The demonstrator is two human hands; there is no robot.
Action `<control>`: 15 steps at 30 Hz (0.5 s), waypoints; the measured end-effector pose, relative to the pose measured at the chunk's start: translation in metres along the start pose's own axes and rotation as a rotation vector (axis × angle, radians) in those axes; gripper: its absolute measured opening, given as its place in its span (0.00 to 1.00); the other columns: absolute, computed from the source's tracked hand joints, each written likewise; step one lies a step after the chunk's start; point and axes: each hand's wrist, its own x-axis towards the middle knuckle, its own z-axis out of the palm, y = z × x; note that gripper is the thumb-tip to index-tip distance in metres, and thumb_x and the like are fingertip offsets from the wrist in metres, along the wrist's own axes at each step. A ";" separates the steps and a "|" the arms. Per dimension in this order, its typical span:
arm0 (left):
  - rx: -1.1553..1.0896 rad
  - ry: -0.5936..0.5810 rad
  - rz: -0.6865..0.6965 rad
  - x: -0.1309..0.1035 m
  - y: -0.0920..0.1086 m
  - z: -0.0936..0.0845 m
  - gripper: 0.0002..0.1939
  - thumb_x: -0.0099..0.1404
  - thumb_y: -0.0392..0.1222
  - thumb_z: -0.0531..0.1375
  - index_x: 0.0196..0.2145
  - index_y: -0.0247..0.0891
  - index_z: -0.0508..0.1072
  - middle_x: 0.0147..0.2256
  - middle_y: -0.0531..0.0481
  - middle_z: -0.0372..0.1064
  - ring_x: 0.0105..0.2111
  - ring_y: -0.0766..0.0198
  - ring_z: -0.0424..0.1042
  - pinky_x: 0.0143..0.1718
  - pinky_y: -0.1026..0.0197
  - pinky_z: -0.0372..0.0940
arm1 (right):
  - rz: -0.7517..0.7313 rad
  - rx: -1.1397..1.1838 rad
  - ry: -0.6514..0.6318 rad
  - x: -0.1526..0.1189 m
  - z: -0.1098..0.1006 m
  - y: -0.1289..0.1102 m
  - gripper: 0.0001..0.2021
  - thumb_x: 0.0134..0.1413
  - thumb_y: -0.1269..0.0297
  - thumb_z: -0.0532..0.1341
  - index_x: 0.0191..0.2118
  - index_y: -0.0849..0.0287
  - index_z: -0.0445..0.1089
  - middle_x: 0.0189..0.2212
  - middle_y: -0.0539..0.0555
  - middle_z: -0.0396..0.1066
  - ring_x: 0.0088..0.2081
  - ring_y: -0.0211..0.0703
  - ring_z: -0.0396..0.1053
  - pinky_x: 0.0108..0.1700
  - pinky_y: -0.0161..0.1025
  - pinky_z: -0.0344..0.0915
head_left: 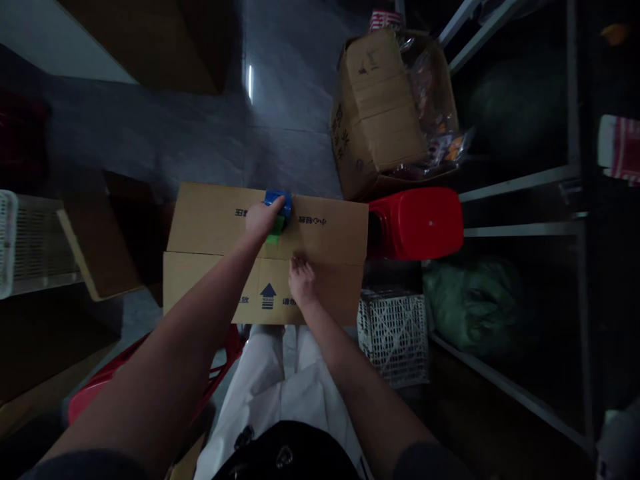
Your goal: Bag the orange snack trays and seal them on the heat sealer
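Observation:
A closed cardboard box (205, 217) with dark printed lettering and an up arrow lies in front of my legs. Its two top flaps meet along a seam. At the far flap, my left hand (264, 217) is wrapped round a tape roll (286, 200), blue with a green part showing below it. My right hand (302, 283) rests on the near flap just below the seam, its fingers curled in. Whether anything is between those fingers is too dark to see.
A red plastic stool (431, 223) stands right of the box, with a white crate (393, 337) below it. Beyond is an open carton (357, 127) of plastic-wrapped items. Metal shelving (520, 232) runs along the right. Another open carton (100, 253) and a white basket (43, 243) are left.

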 end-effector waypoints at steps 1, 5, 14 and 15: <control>0.004 0.007 -0.002 0.000 -0.001 0.000 0.32 0.57 0.70 0.54 0.31 0.34 0.77 0.39 0.30 0.76 0.44 0.37 0.73 0.43 0.49 0.66 | 0.040 0.015 0.018 0.005 -0.001 0.007 0.22 0.64 0.72 0.51 0.62 0.66 0.64 0.51 0.67 0.71 0.52 0.50 0.68 0.60 0.50 0.59; 0.013 0.025 0.024 -0.005 -0.002 0.003 0.31 0.58 0.68 0.54 0.33 0.34 0.77 0.39 0.30 0.76 0.45 0.37 0.73 0.43 0.49 0.66 | 0.272 0.048 0.229 0.021 -0.005 0.033 0.21 0.65 0.61 0.54 0.59 0.66 0.67 0.48 0.68 0.70 0.51 0.53 0.67 0.59 0.55 0.59; 0.017 0.036 0.014 -0.009 -0.005 0.008 0.31 0.57 0.69 0.55 0.31 0.35 0.77 0.38 0.33 0.76 0.44 0.39 0.74 0.44 0.51 0.66 | 0.815 -0.021 0.482 -0.001 -0.010 0.095 0.55 0.52 0.40 0.60 0.65 0.90 0.43 0.66 0.87 0.38 0.68 0.74 0.37 0.64 0.66 0.47; 0.006 0.038 -0.002 -0.008 -0.008 0.007 0.31 0.57 0.69 0.54 0.31 0.35 0.76 0.37 0.34 0.76 0.43 0.40 0.74 0.43 0.52 0.67 | 0.803 -0.038 0.452 -0.003 -0.012 0.100 0.54 0.53 0.40 0.59 0.66 0.90 0.43 0.66 0.86 0.38 0.68 0.74 0.37 0.64 0.67 0.46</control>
